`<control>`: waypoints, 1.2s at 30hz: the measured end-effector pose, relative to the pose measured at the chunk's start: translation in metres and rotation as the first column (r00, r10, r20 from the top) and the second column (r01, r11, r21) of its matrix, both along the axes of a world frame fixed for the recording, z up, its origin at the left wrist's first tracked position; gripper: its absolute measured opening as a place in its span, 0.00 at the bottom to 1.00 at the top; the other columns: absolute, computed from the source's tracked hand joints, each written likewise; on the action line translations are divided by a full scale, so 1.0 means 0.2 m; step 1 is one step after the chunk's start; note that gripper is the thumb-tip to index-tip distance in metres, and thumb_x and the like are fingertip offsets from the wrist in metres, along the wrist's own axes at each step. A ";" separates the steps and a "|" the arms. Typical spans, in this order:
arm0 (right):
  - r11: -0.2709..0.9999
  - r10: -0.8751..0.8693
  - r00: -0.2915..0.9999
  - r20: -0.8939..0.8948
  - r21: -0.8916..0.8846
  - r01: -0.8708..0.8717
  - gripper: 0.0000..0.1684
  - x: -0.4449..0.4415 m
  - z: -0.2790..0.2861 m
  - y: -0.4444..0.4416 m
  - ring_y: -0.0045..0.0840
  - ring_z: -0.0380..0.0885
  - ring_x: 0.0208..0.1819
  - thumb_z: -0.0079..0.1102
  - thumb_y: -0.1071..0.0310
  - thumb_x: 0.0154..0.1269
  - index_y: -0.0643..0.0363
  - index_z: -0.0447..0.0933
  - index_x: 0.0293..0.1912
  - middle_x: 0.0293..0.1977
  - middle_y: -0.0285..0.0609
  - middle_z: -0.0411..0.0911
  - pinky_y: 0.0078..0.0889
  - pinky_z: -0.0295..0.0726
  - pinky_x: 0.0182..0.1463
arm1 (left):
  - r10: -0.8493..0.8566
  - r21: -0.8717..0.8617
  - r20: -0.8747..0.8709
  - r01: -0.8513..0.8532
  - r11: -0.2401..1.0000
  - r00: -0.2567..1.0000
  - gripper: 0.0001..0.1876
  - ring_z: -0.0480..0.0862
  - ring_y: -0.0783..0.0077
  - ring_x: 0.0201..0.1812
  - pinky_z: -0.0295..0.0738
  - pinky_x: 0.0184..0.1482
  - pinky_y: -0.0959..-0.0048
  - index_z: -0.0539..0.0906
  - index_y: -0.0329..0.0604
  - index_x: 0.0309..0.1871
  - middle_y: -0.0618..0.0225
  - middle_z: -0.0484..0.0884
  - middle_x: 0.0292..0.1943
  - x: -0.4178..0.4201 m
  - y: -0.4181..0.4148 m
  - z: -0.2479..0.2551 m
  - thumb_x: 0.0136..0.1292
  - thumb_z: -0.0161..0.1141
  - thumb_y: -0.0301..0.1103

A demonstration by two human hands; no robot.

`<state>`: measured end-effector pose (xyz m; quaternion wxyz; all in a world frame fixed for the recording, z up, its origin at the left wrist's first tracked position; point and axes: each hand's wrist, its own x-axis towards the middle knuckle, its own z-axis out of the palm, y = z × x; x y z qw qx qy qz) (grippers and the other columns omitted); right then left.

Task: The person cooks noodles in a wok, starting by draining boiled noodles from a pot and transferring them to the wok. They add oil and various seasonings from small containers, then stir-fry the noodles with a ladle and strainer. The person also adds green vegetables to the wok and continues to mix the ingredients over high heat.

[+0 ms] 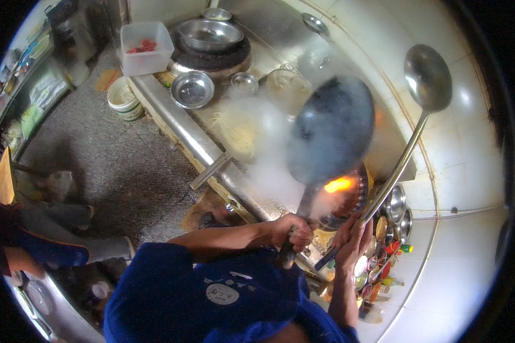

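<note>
My left hand (292, 231) is wrapped around the handle of a dark wok (334, 128), which is lifted and tilted over a burner (341, 206) with an orange flame (338, 185). A long-handled metal ladle (429, 79) is gripped in my right hand (355, 240), its bowl raised up near the tiled wall. Thick steam drifts between the wok and pale, noodle-like strands (239, 133) to its left. The wok's contents are hard to make out through the steam. A metal handle (210, 171) sticks out over the stove edge below the strands.
A plastic tub (147, 60) with red pieces and a wide metal basin (209, 35) stand at the far end. Metal bowls (192, 90) sit nearer. Several seasoning containers (373, 266) line the right. A bucket (124, 100) is on the floor. Another person's leg (103, 248) shows at left.
</note>
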<state>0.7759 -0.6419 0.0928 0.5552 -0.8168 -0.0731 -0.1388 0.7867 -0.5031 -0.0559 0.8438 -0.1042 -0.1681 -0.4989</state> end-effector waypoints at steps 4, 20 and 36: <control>0.995 0.064 0.997 0.040 0.073 -0.067 0.18 0.14 -0.08 -0.04 0.10 0.57 0.13 0.46 0.53 0.78 0.59 0.70 0.43 0.17 0.28 0.59 0.17 0.56 0.13 | -0.034 0.342 0.064 0.010 0.940 0.997 0.13 0.67 0.77 0.17 0.67 0.23 0.72 0.68 0.49 0.24 0.75 0.66 0.17 0.12 -0.05 0.09 0.66 0.52 0.35; 0.998 -0.065 0.773 -0.631 -0.033 0.057 0.11 1.28 -0.67 -0.20 0.18 0.66 0.13 0.56 0.64 0.70 0.60 0.68 0.45 0.21 0.33 0.70 0.25 0.66 0.11 | -0.012 0.130 0.988 -0.885 -0.448 0.151 0.21 0.81 0.47 0.45 0.76 0.52 0.56 0.82 0.33 0.47 0.45 0.80 0.44 0.70 0.22 -0.55 0.58 0.69 0.41; 0.964 -0.173 0.777 -0.605 -0.267 0.006 0.15 1.60 -0.89 0.06 0.26 0.73 0.17 0.57 0.65 0.66 0.64 0.74 0.47 0.22 0.40 0.74 0.33 0.72 0.15 | -0.350 -0.140 0.869 -0.505 -0.852 0.350 0.25 0.74 0.52 0.63 0.68 0.63 0.59 0.74 0.34 0.63 0.46 0.74 0.62 1.35 0.90 -1.09 0.67 0.56 0.40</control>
